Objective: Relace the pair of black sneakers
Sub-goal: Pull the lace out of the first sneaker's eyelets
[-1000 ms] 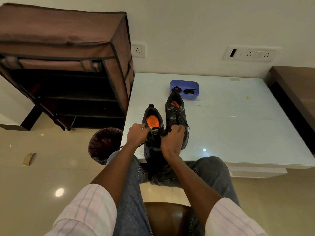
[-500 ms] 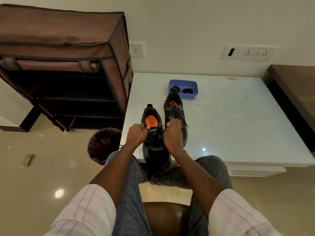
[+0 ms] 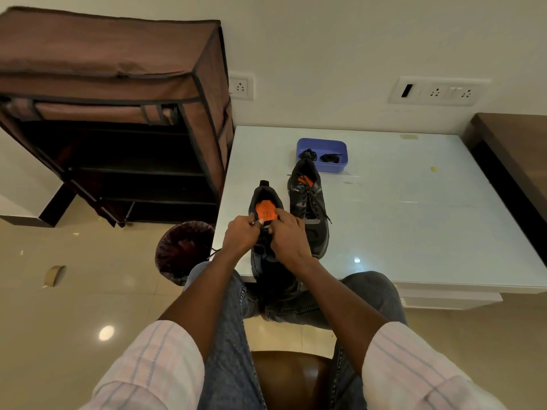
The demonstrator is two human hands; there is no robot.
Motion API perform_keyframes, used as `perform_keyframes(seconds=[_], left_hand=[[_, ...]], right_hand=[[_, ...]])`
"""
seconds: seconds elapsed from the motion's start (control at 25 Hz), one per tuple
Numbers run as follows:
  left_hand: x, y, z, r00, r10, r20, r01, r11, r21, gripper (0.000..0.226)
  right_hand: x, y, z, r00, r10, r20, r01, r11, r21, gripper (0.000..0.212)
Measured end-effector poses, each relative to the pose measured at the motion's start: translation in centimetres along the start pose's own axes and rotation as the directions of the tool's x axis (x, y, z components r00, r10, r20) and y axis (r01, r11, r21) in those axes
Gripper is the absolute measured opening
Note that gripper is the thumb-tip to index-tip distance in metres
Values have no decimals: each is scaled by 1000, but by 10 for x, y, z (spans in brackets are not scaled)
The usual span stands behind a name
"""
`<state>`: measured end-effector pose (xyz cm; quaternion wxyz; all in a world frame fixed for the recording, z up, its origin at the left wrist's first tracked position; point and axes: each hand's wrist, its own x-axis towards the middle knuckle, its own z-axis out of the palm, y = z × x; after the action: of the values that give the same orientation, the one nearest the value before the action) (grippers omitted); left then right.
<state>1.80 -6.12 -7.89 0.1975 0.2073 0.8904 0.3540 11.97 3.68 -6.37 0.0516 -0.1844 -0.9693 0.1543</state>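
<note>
Both hands curled, pinching lace over near sneaker.

A white glossy table stands against a pale wall. Near its far edge sits a small blue plastic tray. To the left of the table stands a brown fabric shoe rack with dark, open shelves. On the floor just beside the table's near left corner is a dark mesh waste bin. Two white socket plates are on the wall: a small one beside the rack and a wide one above the table. A dark wooden surface meets the table's right side. A brown stool seat shows at the bottom edge.
</note>
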Motion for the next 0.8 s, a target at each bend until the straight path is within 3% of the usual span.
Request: perform_keyframes(seconds=[0.08, 0.16, 0.24, 0.28, 0.32, 0.36, 0.44, 0.48, 0.52, 0.6, 0.64, 0.72, 0.8], left_hand=[[-1, 1, 0, 1000, 6, 0, -6, 1000, 16, 32], [-2, 2, 1, 1000, 0, -5, 0, 1000, 17, 36], [-4, 4, 2, 1000, -3, -4, 3, 1000, 29, 39], [-4, 4, 2, 1000, 2, -4, -2, 999, 40, 40], [-4, 4, 3, 1000, -1, -4, 1, 999, 41, 40], [-3, 5, 3, 1000, -7, -4, 7, 999, 40, 40], [-1, 4, 4, 1000, -10, 2, 10, 999, 50, 41], [0, 3, 4, 1000, -14, 7, 14, 998, 54, 40], [0, 2, 3, 1000, -20, 14, 19, 998, 56, 40], [-1, 2, 2, 1000, -21, 18, 20, 998, 64, 41], [-2, 3, 1, 1000, -22, 20, 20, 998, 66, 42], [-4, 5, 1, 1000, -17, 18, 16, 997, 75, 40], [-6, 8, 1, 1000, -18, 21, 17, 997, 69, 39]], right_hand=[[-3, 8, -4, 995, 58, -85, -54, 998, 39, 28], [-9, 22, -7, 920, 318, -229, -269, 937, 221, 21], [-11, 37, -14, 672, 710, -210, -548, 668, 503, 25], [-11, 40, -17, 571, 803, -171, -626, 561, 542, 28], [-11, 38, -18, 552, 813, -185, -648, 558, 518, 32], [-10, 35, -18, 611, 752, -248, -595, 643, 483, 35], [-8, 21, -16, 849, 399, -347, -298, 903, 309, 35], [-8, 13, -12, 941, 189, -281, -141, 973, 181, 35], [-7, 6, -6, 987, 37, -159, -23, 996, 87, 36], [-3, 4, 2, 997, -58, 57, 59, 998, -8, 38], [0, 6, 4, 995, -59, 84, 60, 998, -14, 37], [2, 10, 2, 999, -37, 39, 34, 996, 83, 28], [-2, 14, -4, 987, 151, -57, -125, 938, 324, 18]])
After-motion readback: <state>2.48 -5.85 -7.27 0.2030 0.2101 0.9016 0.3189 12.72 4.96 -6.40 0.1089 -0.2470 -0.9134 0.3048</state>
